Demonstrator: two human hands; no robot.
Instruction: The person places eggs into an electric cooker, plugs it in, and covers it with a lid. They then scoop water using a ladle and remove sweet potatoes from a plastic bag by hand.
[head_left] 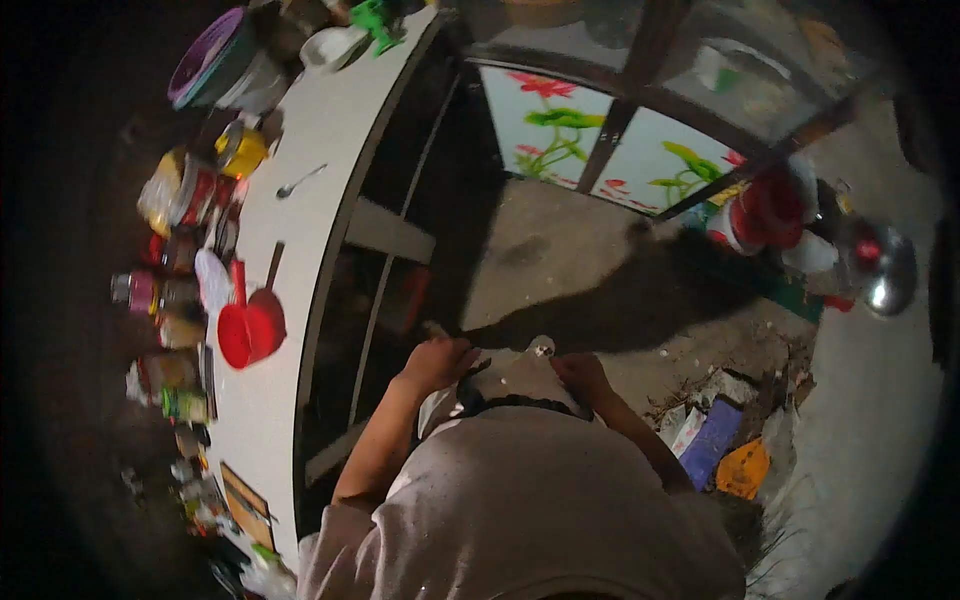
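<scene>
In front of my body, at waist height, both hands are closed at the edges of a pale cloth [510, 375] with a small dark-and-white spot near its top. My left hand [440, 363] is at the cloth's left side, its fingers curled. On the other side, my right hand [582, 376] has its fingers bent in against the cloth. A dark band shows below the cloth, just above my shirt. The fingertips of both hands are partly hidden.
A white counter [300, 230] runs along the left, holding a red ladle [250, 330], a spoon [300, 181], jars and bowls. Flowered panels [550, 125] stand ahead. Red containers [770, 210] are at the right, above a rubbish heap with an orange packet [743, 469].
</scene>
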